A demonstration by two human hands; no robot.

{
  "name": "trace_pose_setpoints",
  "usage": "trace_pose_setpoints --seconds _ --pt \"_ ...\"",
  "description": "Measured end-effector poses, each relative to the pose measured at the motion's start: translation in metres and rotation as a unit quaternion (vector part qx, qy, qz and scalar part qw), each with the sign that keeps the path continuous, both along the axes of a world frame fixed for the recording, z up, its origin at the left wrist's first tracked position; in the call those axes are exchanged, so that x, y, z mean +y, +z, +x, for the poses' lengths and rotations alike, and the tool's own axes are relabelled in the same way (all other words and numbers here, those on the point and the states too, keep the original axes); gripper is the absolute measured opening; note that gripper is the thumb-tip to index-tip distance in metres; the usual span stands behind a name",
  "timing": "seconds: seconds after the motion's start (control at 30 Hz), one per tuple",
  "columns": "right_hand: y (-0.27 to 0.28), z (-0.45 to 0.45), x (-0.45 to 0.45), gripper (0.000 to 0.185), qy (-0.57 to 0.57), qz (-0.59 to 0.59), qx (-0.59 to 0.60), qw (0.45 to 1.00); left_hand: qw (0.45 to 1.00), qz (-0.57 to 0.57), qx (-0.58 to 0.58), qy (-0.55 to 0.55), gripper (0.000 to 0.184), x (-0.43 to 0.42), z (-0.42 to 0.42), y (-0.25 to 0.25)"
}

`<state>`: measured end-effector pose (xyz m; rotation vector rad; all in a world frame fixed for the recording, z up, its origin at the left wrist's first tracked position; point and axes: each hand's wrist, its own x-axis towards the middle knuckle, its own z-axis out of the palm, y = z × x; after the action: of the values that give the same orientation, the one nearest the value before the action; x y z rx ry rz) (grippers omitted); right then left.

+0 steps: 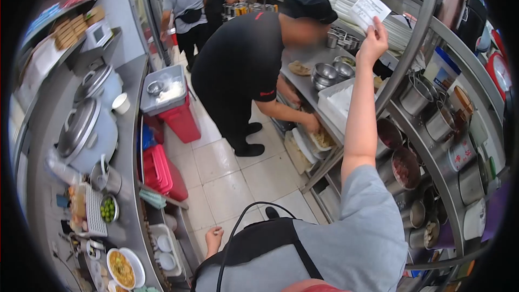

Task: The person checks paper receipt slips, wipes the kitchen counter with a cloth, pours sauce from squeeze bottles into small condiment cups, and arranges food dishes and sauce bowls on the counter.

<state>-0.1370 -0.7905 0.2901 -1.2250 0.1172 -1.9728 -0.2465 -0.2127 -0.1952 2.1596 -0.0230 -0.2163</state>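
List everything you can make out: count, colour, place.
Paper slip: one, white, held up at upper right.
Co-workers: three, dark or grey tops, centre and back.
Lidded cookers: two, pale grey, left counter.
Cup: one, white, left counter.
Limes: several, green, left counter.
Bins: at least two, red, beside left counter.
Tub: one, grey, on one bin.
Steel bowls: several, silver, right counter.
Plates: many, white, stacked, upper right.
Pots: several, silver, right rack.
Left grip: one, bare, lower centre.
Right grip: one, bare, upper right, pinching the paper slip.
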Motion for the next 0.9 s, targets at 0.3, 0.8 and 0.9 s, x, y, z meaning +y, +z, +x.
trace_pose_setpoints --seconds 0.3,0.8,0.9 --pt "0.063 0.047 -0.298 0.027 -0.381 0.087 0.001 0.92 0.947 0.19 0.259 -0.023 0.024 -0.043 0.071 -0.095" --pt "0.135 0.066 -0.341 0.03 -0.439 -0.125 -0.171 0.873 0.935 0.214 0.284 0.006 0.037 -0.044 0.083 -0.108" --pt "0.137 0.072 -0.208 0.035 -0.548 -0.213 -0.142 0.797 0.937 0.231 0.258 0.044 0.034 -0.064 0.082 -0.063"
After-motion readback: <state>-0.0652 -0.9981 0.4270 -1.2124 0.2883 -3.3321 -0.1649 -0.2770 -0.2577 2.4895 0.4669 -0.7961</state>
